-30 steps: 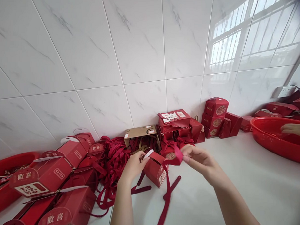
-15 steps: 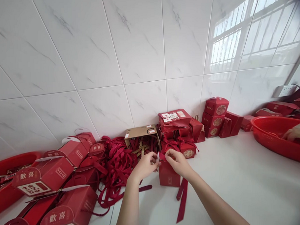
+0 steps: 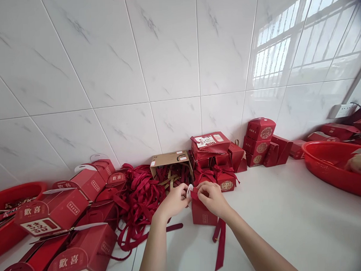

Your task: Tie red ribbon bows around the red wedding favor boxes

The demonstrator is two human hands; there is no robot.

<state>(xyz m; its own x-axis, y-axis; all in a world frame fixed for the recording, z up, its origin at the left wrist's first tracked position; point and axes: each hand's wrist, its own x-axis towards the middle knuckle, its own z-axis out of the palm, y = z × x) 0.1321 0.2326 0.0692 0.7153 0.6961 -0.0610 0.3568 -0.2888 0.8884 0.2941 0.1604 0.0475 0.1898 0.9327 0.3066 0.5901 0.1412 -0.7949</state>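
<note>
A small red gift box stands upright on the white tabletop between my hands. At its upper left edge, my left hand has fingers and thumb closed on a top flap whose white inner side shows. My right hand is closed over the top, its fingertips pinched at a red ribbon; they partly hide what they grip. Ribbon tails hang at the box's right side and lie on the table. Behind my hands stand finished-looking boxes tied with red bows.
A tangle of red ribbons and an open cardboard box of ribbons lie left of centre. Red gift boxes pile up at left, others by the wall. Red basins flank both sides; another person's hand is at the right one.
My right hand has shifted slightly left and its fingers have curled over the box top. More of the flap's white side shows by my left hand. The other person's hand has moved right.
</note>
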